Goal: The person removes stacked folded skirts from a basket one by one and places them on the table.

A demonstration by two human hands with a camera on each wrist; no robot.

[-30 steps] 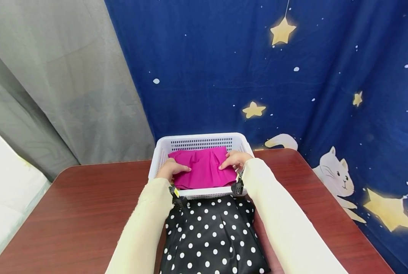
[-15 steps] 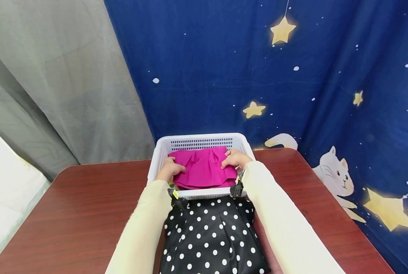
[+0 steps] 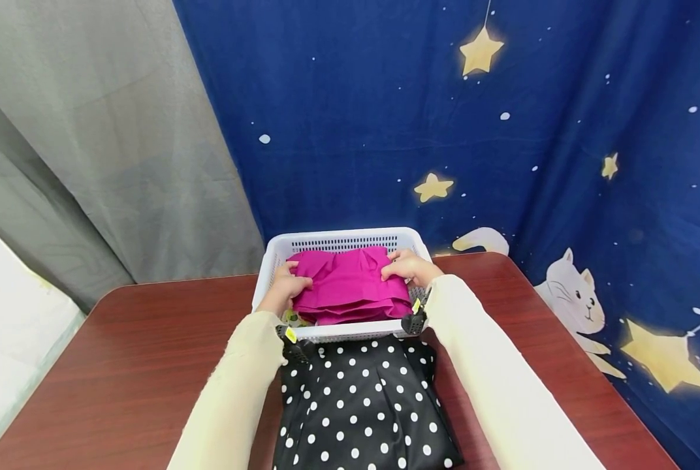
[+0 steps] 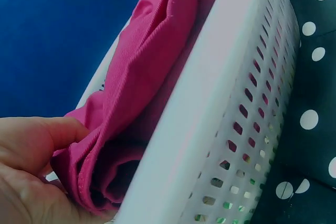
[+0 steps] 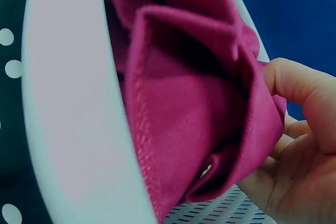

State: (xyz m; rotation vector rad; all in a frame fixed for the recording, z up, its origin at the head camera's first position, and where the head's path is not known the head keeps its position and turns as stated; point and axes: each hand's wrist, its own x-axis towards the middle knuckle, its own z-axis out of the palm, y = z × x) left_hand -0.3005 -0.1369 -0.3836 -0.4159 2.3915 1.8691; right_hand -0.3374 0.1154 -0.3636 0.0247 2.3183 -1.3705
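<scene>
A folded magenta cloth garment (image 3: 347, 284) lies in the white plastic basket (image 3: 338, 334), its layers showing along the near side. My left hand (image 3: 287, 287) grips the garment's left end, thumb on top and fingers beneath; the left wrist view shows the rolled layers (image 4: 113, 166) between them. At the right end my right hand (image 3: 410, 267) holds the cloth the same way, and in the right wrist view its thumb presses the folded edge (image 5: 247, 114). Under the garment's front left corner a patterned yellow-green item (image 3: 294, 318) peeks out.
A black cloth with white polka dots (image 3: 367, 405) lies against the basket's near side. Both stand on a reddish-brown wooden table (image 3: 150, 365). Behind hangs a blue curtain (image 3: 338, 130) with stars, beside a grey one (image 3: 121, 130). A white surface (image 3: 15, 339) is at far left.
The garment has risen slightly and its near edge shows more layers. Both hands have shifted outward a little, and more of the patterned item shows at the front left.
</scene>
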